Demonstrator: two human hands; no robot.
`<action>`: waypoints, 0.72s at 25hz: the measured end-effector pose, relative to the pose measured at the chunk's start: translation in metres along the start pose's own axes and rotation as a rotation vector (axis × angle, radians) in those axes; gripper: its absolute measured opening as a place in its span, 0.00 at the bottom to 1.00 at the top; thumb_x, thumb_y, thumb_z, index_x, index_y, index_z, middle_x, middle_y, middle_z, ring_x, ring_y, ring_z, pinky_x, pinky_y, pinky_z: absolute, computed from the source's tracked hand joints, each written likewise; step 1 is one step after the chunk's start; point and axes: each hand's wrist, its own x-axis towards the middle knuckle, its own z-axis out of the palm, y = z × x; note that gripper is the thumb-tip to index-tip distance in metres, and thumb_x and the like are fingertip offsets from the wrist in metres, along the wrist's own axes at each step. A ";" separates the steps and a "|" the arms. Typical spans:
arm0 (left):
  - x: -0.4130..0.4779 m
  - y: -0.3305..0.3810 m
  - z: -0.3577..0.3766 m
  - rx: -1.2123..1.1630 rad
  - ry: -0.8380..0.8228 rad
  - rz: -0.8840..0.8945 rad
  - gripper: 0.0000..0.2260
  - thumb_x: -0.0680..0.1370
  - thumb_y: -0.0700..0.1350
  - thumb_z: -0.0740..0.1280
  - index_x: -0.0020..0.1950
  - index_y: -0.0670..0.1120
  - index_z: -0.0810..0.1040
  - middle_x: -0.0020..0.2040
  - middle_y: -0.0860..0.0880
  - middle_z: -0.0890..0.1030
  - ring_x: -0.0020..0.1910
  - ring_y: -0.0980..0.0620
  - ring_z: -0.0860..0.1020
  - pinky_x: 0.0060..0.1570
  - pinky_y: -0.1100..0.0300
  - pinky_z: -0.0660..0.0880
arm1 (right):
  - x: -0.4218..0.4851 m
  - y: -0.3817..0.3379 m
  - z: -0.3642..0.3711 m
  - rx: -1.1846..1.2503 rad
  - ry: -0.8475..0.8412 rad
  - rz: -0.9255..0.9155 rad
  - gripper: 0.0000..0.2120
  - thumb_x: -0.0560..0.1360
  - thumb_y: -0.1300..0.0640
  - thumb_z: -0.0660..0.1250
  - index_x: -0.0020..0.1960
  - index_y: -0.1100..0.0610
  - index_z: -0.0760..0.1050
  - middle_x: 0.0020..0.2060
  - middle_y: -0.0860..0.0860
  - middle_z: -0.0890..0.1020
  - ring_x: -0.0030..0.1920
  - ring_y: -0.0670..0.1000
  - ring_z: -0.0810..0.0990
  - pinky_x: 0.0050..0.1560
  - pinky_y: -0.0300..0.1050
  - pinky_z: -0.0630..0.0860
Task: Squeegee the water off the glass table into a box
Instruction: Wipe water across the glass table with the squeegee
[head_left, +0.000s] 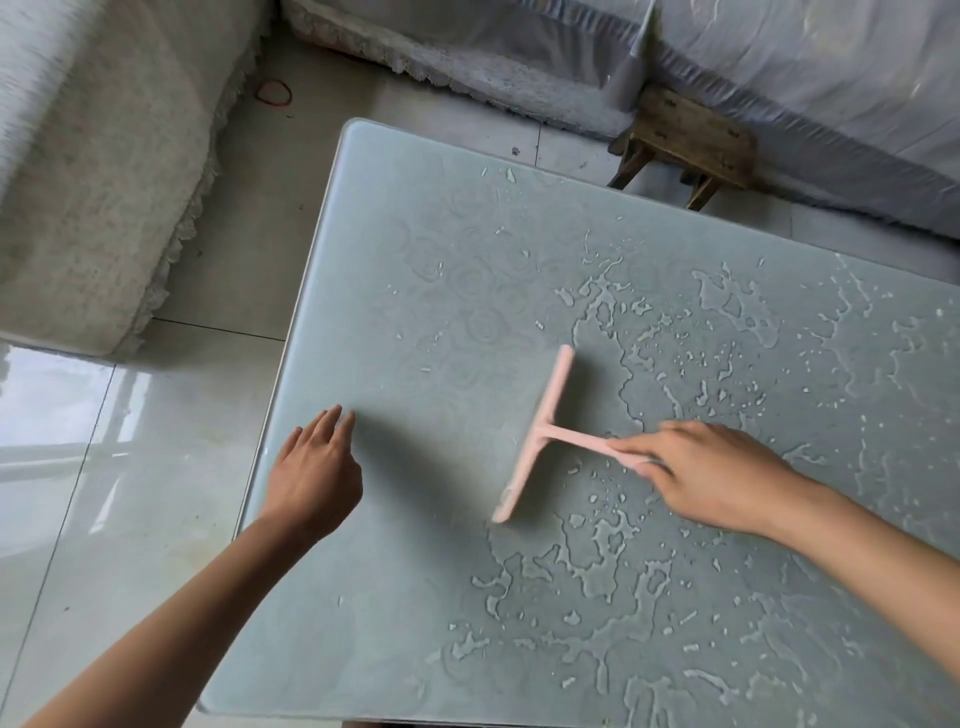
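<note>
one pink squeegee (540, 434) on wet glass table (426, 291), right hand (711, 475) grip on handle

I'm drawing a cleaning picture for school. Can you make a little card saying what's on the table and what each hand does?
table: glass table, patterned
water: puddles and drops, mostly on the right and near parts
tool: pink squeegee, blade at the glass, blurred
right hand: grips the squeegee handle
left hand: open, holds nothing, by the table's left edge
box: not in view
nearby: wooden stool on the floor
</note>
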 end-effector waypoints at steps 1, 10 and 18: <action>-0.006 0.002 0.001 0.017 -0.033 -0.020 0.26 0.79 0.41 0.55 0.78 0.43 0.55 0.78 0.44 0.54 0.77 0.48 0.53 0.75 0.54 0.51 | -0.007 0.005 -0.005 -0.042 0.017 0.008 0.16 0.80 0.49 0.56 0.66 0.38 0.69 0.50 0.49 0.78 0.52 0.54 0.79 0.50 0.48 0.76; -0.052 0.007 0.013 0.143 -0.115 -0.083 0.25 0.80 0.44 0.53 0.77 0.43 0.56 0.79 0.43 0.52 0.77 0.47 0.52 0.75 0.53 0.52 | 0.004 -0.103 0.031 -0.089 0.132 -0.326 0.18 0.79 0.56 0.57 0.67 0.45 0.68 0.50 0.55 0.74 0.50 0.60 0.78 0.41 0.46 0.62; -0.080 0.013 0.048 0.244 -0.187 -0.063 0.26 0.81 0.46 0.52 0.78 0.44 0.49 0.79 0.45 0.51 0.77 0.48 0.50 0.75 0.50 0.49 | -0.041 0.013 0.044 -0.057 0.062 -0.077 0.17 0.81 0.49 0.54 0.67 0.38 0.66 0.48 0.48 0.74 0.47 0.52 0.79 0.45 0.48 0.75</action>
